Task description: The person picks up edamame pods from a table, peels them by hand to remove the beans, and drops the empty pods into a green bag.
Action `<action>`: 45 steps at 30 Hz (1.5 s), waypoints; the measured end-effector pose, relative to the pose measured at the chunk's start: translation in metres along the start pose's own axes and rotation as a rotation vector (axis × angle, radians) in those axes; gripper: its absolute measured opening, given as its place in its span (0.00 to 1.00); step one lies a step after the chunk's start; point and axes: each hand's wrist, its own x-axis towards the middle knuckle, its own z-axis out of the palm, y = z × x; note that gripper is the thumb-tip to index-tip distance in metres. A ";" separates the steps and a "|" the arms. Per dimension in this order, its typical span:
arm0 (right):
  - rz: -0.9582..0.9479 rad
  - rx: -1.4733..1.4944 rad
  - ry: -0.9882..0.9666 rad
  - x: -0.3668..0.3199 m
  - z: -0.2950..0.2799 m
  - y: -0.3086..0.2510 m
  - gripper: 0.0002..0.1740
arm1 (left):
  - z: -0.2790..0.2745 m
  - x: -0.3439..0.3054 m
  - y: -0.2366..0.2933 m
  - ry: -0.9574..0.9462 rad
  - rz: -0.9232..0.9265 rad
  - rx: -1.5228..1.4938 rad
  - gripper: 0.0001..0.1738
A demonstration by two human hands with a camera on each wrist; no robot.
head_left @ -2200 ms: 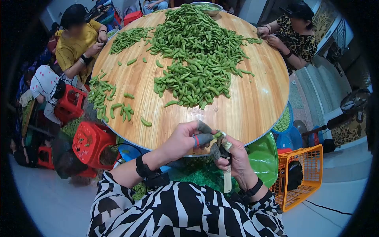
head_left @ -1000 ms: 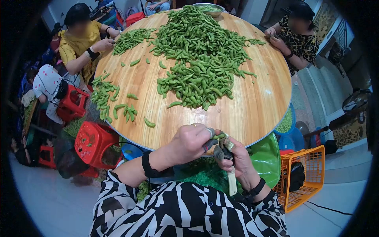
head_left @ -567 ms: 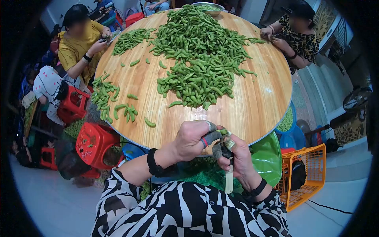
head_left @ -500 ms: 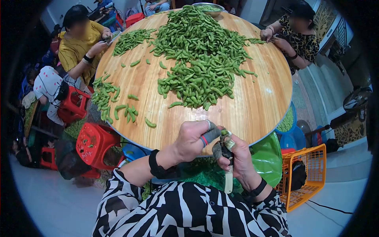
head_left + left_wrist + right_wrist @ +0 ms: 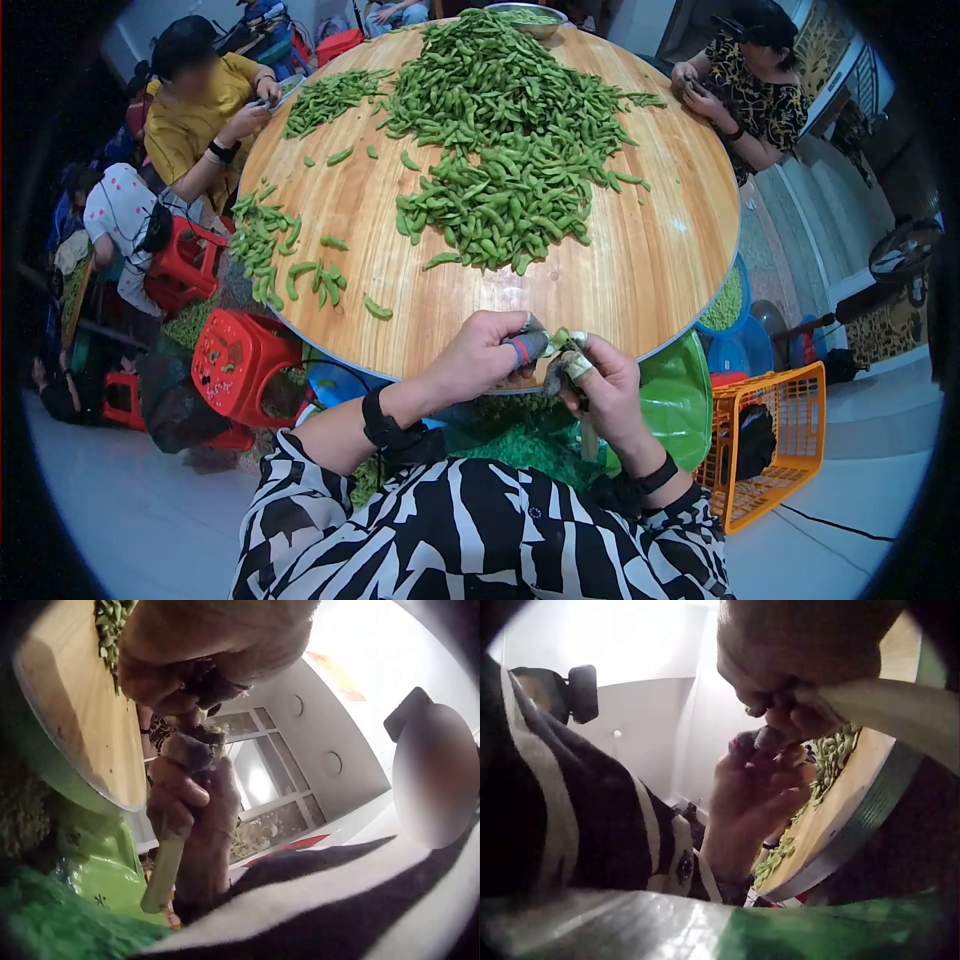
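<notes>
Over the near table edge my two hands meet around a green bean pod [image 5: 562, 340]. My left hand [image 5: 485, 350] pinches one end of it; grey covers wrap its fingertips, with a red band on one. My right hand [image 5: 608, 385] holds a tool by its pale handle [image 5: 163, 876], its thumb and a finger at the pod's other end. In the right wrist view the pale handle [image 5: 892, 705] sticks out from the right fist. The tool's working end is hidden in the fingers. A large heap of green pods [image 5: 500, 130] covers the table's middle and back.
The round wooden table [image 5: 660, 270] has smaller pod piles [image 5: 262, 240] on the left. A bowl [image 5: 535, 22] stands at the back. Two people work at its far sides. A red stool [image 5: 235, 365], an orange crate [image 5: 765, 450] and a green bag [image 5: 670, 400] stand around below.
My left hand has shifted right from its earliest place. My right hand has turned, so the tool's handle shows less in the head view. The pod between the fingers shows more plainly.
</notes>
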 end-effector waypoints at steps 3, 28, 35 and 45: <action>-0.160 -0.249 0.049 0.002 0.006 0.006 0.12 | 0.002 0.005 -0.002 -0.013 -0.039 -0.065 0.09; 0.065 -0.134 0.053 -0.006 -0.021 0.006 0.06 | 0.018 0.002 -0.020 -0.121 -0.046 -0.081 0.07; 0.056 -0.172 -0.007 -0.007 -0.020 0.006 0.06 | 0.014 0.004 -0.028 -0.121 -0.256 -0.372 0.07; 0.200 0.148 -0.051 -0.002 -0.017 0.002 0.04 | 0.012 0.008 -0.035 -0.326 -0.260 -0.726 0.08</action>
